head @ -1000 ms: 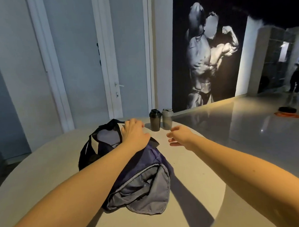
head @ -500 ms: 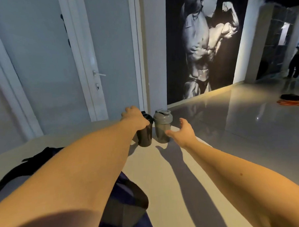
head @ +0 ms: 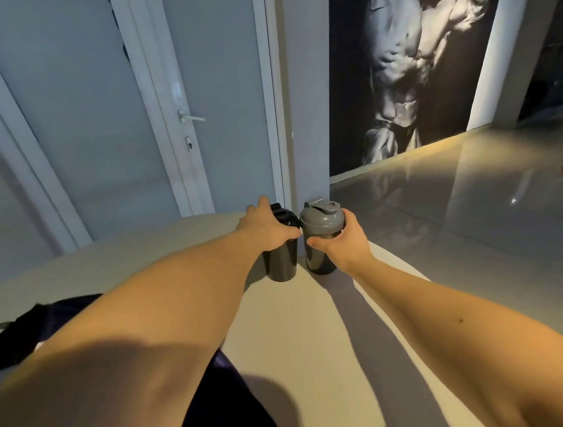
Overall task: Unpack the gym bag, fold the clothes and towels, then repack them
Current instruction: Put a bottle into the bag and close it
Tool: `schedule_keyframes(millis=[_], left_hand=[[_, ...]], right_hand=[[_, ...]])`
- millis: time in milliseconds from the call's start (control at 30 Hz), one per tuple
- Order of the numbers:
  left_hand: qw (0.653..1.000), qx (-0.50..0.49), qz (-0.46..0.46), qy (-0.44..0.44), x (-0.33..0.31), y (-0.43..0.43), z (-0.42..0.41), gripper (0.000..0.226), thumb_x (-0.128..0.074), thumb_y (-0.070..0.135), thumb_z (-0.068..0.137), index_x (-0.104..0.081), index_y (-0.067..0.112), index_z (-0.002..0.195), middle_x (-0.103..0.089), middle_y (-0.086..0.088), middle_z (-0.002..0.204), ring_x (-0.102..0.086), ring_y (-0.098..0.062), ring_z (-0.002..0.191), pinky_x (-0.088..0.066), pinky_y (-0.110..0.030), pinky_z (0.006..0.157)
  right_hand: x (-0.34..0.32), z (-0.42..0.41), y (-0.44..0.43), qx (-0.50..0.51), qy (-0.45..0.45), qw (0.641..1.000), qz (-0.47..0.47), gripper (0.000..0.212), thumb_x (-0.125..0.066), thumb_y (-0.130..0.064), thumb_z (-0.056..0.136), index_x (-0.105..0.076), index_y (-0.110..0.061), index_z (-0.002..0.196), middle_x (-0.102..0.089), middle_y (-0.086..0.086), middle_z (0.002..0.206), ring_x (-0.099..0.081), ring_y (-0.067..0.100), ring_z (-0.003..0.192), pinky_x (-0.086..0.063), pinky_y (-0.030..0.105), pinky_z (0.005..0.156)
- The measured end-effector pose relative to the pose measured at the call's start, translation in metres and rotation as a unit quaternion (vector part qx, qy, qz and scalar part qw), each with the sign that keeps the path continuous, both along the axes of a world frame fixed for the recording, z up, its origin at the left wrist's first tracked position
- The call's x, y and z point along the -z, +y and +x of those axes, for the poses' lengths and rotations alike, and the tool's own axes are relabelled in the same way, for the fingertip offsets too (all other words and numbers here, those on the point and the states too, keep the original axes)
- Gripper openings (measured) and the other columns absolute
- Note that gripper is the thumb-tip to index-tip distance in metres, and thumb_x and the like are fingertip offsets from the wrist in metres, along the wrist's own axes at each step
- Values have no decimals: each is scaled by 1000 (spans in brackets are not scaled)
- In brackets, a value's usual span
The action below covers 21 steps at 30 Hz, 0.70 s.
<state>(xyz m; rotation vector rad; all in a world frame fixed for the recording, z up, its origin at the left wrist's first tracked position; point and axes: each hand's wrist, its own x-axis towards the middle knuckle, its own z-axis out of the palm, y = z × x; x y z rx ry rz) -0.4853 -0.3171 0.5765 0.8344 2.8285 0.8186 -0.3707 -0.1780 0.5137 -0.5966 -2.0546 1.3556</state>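
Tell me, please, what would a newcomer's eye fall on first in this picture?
First, the two outstretched arms meeting at the far edge of the table: the left hand grips a black shaker bottle and the right hand grips a grey-lidded shaker bottle beside it. Next, the black-and-white mural of a muscular torso on the wall behind, at upper right. The dark gym bag lies at lower left, partly hidden under the left arm.
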Motion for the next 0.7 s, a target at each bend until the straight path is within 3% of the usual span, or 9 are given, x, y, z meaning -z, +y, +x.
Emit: schedule_keyframes(millis=[200,533,700], left_hand=[[997,6,-65,-34,-9,-27,71,92,-87,49,70,-35,18,140,-48,-10,125,-57,-30,109,-58,-41,89],[993,49,-99,-33,-20,-138,291,98,-82,57,72,-32,19,148,-43,-12,140,-53,-34,121,-55,-45,97],[994,65,-90,-22,-9,-175,370,99,-80,59,74,-29,20,150,-40,-12,144,-50,-36,127,-54,-47,99]], right_hand=[[8,78,-30,1,-11,1000,6,91,-92,-21,70,-39,-24,144,-54,-11,126,-54,12,113,-47,27,95],[7,286,-134,38,-29,999,22,93,-95,-26,66,-42,-24,143,-56,-1,140,-58,22,122,-49,40,104],[15,351,-169,61,-17,998,16,92,-94,-27,67,-42,-25,143,-57,-4,137,-57,14,114,-49,28,96]])
